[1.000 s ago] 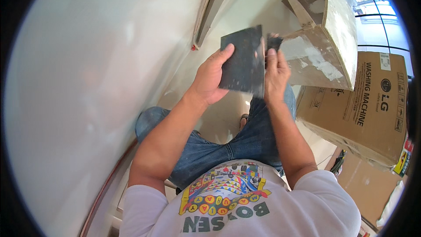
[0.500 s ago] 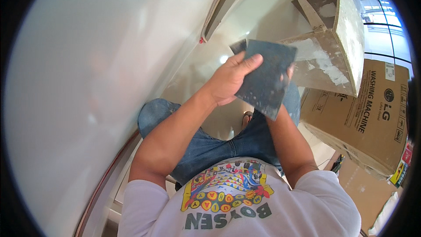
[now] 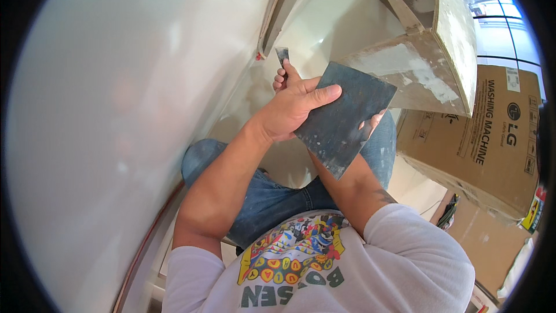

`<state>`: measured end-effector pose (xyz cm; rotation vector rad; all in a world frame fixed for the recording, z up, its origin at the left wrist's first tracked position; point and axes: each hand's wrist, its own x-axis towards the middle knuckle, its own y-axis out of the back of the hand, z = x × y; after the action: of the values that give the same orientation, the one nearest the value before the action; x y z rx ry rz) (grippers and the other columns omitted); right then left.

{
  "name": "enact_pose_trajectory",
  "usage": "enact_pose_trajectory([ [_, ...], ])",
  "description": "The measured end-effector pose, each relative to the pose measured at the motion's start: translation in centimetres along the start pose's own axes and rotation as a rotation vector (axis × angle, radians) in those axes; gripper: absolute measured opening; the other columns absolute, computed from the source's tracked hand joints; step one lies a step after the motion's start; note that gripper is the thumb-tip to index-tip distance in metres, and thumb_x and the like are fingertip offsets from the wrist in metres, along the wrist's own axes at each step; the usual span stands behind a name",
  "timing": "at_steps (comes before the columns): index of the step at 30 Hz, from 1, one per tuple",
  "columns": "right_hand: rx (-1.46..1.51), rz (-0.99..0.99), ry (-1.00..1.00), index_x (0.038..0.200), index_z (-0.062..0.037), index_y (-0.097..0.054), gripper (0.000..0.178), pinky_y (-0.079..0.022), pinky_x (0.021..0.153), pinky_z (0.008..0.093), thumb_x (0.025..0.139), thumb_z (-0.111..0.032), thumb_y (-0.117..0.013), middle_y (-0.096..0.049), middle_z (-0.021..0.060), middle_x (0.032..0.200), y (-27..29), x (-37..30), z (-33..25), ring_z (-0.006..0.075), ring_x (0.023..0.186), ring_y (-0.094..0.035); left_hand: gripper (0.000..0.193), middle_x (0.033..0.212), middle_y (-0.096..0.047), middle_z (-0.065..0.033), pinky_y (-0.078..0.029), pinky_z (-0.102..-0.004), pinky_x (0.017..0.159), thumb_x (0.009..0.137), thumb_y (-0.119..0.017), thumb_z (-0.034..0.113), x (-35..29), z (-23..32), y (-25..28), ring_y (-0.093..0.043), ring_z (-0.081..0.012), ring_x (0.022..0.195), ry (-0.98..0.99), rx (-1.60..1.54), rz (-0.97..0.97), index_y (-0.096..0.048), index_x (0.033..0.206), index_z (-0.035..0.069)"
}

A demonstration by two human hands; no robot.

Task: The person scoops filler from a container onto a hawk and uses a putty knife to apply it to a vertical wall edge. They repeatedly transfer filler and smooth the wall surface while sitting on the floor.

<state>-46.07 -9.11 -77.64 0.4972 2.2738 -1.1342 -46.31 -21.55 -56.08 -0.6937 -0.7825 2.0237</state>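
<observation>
My left hand (image 3: 289,107) grips a dark, flat rectangular plate (image 3: 347,119) with its thumb on top. Fingertips with pale smears show at the plate's right edge, and pale specks dot its lower corner. Passing beneath the plate, my right forearm reaches to the left. Beyond the plate, my right hand (image 3: 285,75) is closed around a small putty knife (image 3: 282,55), its blade pointing away toward the base of the wall. Most of the right hand's palm and wrist is hidden behind the left hand and plate.
A smooth white wall (image 3: 116,98) rises close on the left. A putty-smeared wooden box-like stand (image 3: 417,64) is at the upper right, beside a large cardboard carton (image 3: 475,127). A tall narrow edge or frame (image 3: 281,8) stands ahead. My jeans-clad knees are spread below the hands.
My right hand has swung leftward beneath the plate, bringing the putty knife out on the far left side. The plate has shifted slightly left and nearer to me.
</observation>
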Motion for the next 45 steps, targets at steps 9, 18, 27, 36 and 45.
enact_pose_trajectory([
  [9,0.463,-0.068,-0.239,0.085,-0.0166,-0.056,0.041,-0.041,0.058,0.0309,0.104,-0.051,-0.069,-0.038,-0.0037,0.061,0.5,7.4,2.4,0.0154,0.061,-0.041,0.048,0.124,-0.071,-0.0051,-0.052,-0.0288,0.102,0.112,-0.060,0.036,-0.2,-0.9,0.1,-0.063,-0.0119,0.116,0.059,0.027,-0.064,-0.065,0.139,-0.004],
  [18,0.397,-0.168,-0.196,0.088,-0.0204,-0.053,0.039,-0.038,0.056,0.0281,0.105,-0.053,-0.068,-0.038,-0.0053,0.062,-1.6,7.7,1.3,0.0129,0.061,-0.039,0.047,0.124,-0.076,-0.0101,-0.055,-0.0311,0.103,0.111,-0.063,0.032,0.3,-0.8,0.5,-0.071,-0.0168,0.114,0.113,-0.027,-0.116,-0.063,0.141,-0.005],
  [27,0.251,-0.095,-0.062,0.090,-0.0212,-0.051,0.039,-0.036,0.057,0.0297,0.103,-0.052,-0.071,-0.033,-0.0059,0.064,-5.4,4.8,-0.6,0.0121,0.061,-0.038,0.042,0.118,-0.076,-0.0073,-0.057,-0.0295,0.094,0.110,-0.064,0.033,0.3,-0.6,-0.1,-0.072,-0.0141,0.106,0.072,-0.074,-0.135,-0.069,0.133,-0.002],
  [36,0.119,-0.093,0.368,0.089,-0.0168,-0.053,0.037,-0.042,0.058,0.0297,0.107,-0.045,-0.069,-0.045,-0.0032,0.065,-6.5,-3.6,-12.0,0.0130,0.060,-0.045,0.042,0.118,-0.076,-0.0141,-0.062,-0.0340,0.089,0.112,-0.059,0.030,0.1,-0.7,0.7,-0.076,-0.0197,0.098,0.112,-0.159,-0.093,-0.064,0.137,-0.003],
  [45,-1.723,0.035,1.460,0.142,-0.0093,-0.071,0.039,-0.049,0.067,0.0289,0.104,-0.009,-0.070,-0.061,0.0064,0.085,-7.6,-17.9,-20.7,0.0167,0.071,-0.057,0.042,0.131,-0.072,-0.0058,-0.053,-0.0407,0.108,0.113,-0.057,0.034,3.0,-2.1,0.3,-0.069,-0.0225,0.121,-0.149,-0.724,0.241,-0.061,0.143,0.006],
])
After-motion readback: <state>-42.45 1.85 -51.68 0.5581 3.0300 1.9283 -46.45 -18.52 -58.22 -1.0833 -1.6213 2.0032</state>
